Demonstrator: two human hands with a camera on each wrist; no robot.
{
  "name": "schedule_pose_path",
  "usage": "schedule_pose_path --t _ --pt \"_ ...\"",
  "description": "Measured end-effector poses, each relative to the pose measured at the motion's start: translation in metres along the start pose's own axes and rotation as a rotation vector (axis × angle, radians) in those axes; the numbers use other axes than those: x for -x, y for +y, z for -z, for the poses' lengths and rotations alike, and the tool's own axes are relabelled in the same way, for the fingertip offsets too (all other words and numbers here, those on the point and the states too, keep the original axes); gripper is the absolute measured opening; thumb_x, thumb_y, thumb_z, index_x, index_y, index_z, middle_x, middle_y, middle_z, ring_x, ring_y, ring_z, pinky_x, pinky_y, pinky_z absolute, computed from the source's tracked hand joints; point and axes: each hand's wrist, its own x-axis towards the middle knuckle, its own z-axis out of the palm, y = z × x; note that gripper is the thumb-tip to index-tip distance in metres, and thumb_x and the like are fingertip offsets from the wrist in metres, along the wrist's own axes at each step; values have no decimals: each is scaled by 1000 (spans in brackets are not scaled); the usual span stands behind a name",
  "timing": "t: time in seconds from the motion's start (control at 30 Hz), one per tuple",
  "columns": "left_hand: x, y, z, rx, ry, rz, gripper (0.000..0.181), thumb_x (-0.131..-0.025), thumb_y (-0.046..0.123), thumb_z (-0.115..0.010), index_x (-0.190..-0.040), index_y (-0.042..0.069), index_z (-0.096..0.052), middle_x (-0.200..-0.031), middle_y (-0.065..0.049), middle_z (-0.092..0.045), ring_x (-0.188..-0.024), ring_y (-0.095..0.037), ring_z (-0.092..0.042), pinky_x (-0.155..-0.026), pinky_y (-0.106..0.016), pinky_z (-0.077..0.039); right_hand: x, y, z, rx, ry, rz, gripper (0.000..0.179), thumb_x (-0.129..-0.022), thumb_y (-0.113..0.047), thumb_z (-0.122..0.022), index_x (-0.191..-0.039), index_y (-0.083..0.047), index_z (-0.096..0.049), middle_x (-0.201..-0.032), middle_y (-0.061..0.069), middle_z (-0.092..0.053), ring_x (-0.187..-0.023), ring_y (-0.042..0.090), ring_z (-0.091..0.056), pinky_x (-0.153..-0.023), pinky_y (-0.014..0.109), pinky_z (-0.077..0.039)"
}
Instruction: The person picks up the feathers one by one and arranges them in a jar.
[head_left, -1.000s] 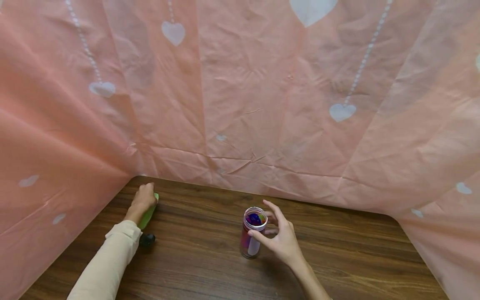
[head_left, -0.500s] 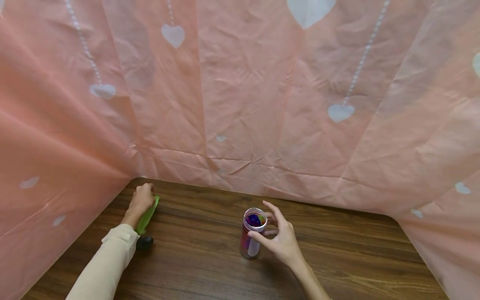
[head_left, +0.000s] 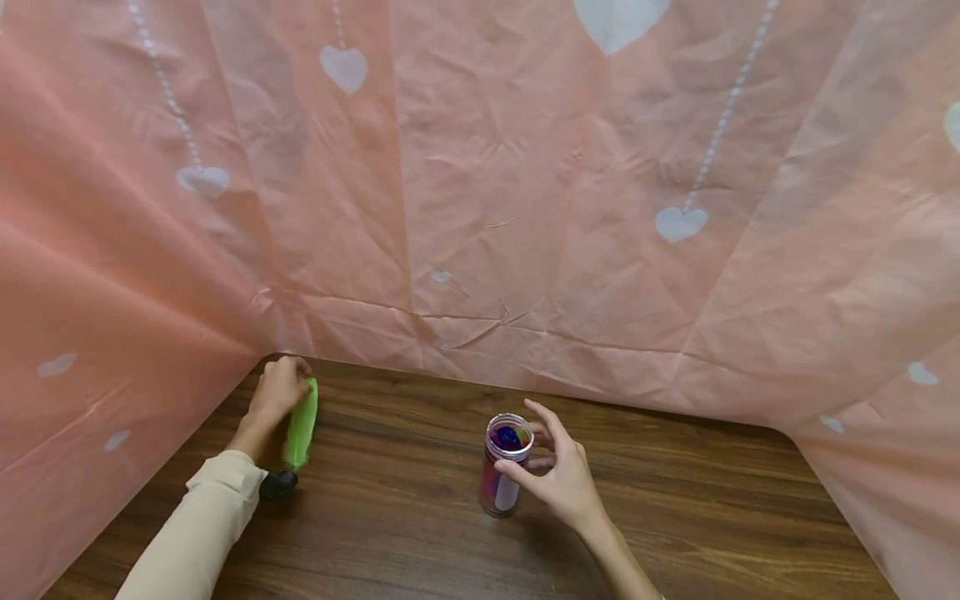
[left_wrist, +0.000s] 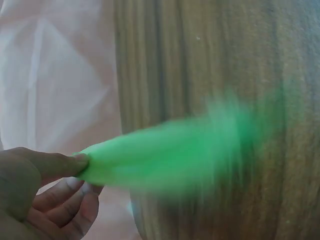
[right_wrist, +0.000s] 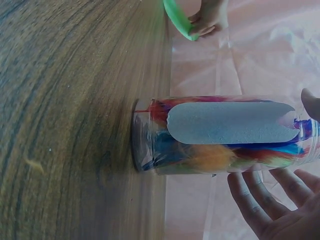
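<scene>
In the left wrist view, my left hand (left_wrist: 50, 190) pinches one end of a bright green feather (left_wrist: 165, 157) between thumb and fingers; its far end is blurred. The head view has this hand (head_left: 281, 385) at the far left of the table, with the feather (head_left: 302, 425) pointing back toward me. An uncapped clear jar (head_left: 501, 487) of colourful feathers stands upright near the middle. My right hand (head_left: 566, 479) curves round its neck from the right, thumb in front and fingers behind. A pale blank label (right_wrist: 230, 122) runs along the jar's side.
The wooden table (head_left: 390, 533) has rounded back corners. A pink sheet with white hearts (head_left: 480, 192) hangs close behind it and along the left side. A dark round piece (head_left: 279, 485) sits at the left sleeve cuff.
My left hand has shifted slightly up and left, and the green feather has swung out so more of it shows. The right hand and the jar have stayed in place.
</scene>
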Motion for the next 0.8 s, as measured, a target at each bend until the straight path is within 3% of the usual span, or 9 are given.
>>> schedule_pose_path --t 0.17,0.4,0.67,0.8 --pt "-1 1 5 60 23 2 13 -83 -3 -74 -94 -10 -70 -83 -23 -68 -81 -40 -66 -73 -52 -54 -1 0 -1 2 -8 -1 82 -79 -8 -91 -149 -7 -49 -113 13 -74 -97 27 -74 -73 32 -63" --pt "1 4 8 117 12 4 16 -83 0 -78 -94 -11 -72 -81 -21 -71 -80 -37 -68 -67 -36 -53 -2 1 -1 6 -9 3 82 -79 -7 -91 -149 -6 -48 -112 14 -74 -94 25 -74 -72 33 -63" --pt "4 26 9 241 -32 -18 20 -89 -2 -76 -104 -13 -70 -80 -19 -72 -62 -20 -67 -55 -28 -55 0 2 -1 9 1 4 81 -78 -7 -91 -148 -7 -50 -112 13 -75 -95 18 -74 -72 32 -63" --pt "4 37 8 282 -36 -35 23 -88 -5 -75 -107 -14 -68 -78 -18 -72 -56 -20 -66 -51 -26 -53 0 1 -1 8 2 9 81 -78 -7 -91 -148 -7 -50 -111 12 -75 -95 19 -74 -72 32 -63"
